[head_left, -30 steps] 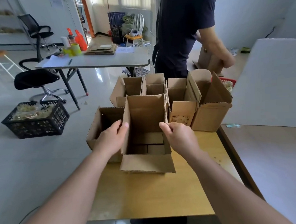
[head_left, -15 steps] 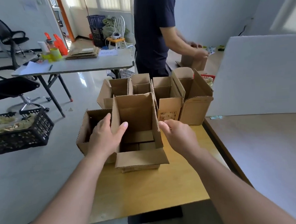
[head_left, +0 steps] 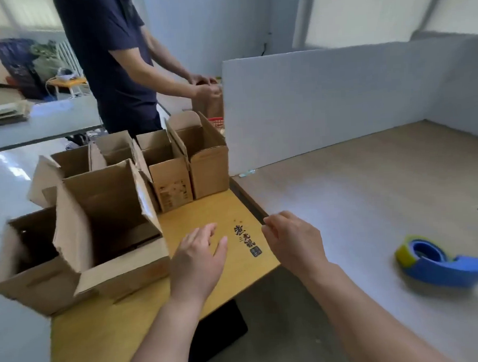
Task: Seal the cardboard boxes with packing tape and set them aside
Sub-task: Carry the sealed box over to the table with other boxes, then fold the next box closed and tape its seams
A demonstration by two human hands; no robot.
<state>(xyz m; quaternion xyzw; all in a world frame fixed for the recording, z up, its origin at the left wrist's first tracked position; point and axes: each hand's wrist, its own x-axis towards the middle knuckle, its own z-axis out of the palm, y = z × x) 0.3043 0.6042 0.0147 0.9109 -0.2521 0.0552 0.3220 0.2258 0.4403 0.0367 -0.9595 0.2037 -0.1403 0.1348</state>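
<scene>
- Left grip (head_left: pixel 198 262): fingers straight and spread, palm down, holding nothing. It is over the yellow surface (head_left: pixel 123 325), just right of the nearest box (head_left: pixel 110 229). I cannot tell whether it touches the wood.
- Right grip (head_left: pixel 292 240): fingers loosely curled, empty. It is over the seam where the yellow surface meets the pale surface (head_left: pixel 372 201).
- Nearest box: open, flaps standing up, unsealed, at the left part of the yellow surface.
- Second box (head_left: pixel 29 263): open, touching the nearest box on its left and overhanging the surface edge.
- Row of boxes (head_left: pixel 171 181): all open, standing behind the nearest box at the far end.
- Tape dispenser (head_left: pixel 433 262): blue with a yellow-green roll, lying on the pale surface, well apart from both grips and to my right.
- Black printed mark (head_left: pixel 246 237): on the yellow surface between my two grips.
- White panel (head_left: pixel 325 101): upright along the far side of the pale surface.
- Another person (head_left: pixel 115 62), in a dark shirt, stands behind the row, both hands on a brown box (head_left: pixel 210 107).
</scene>
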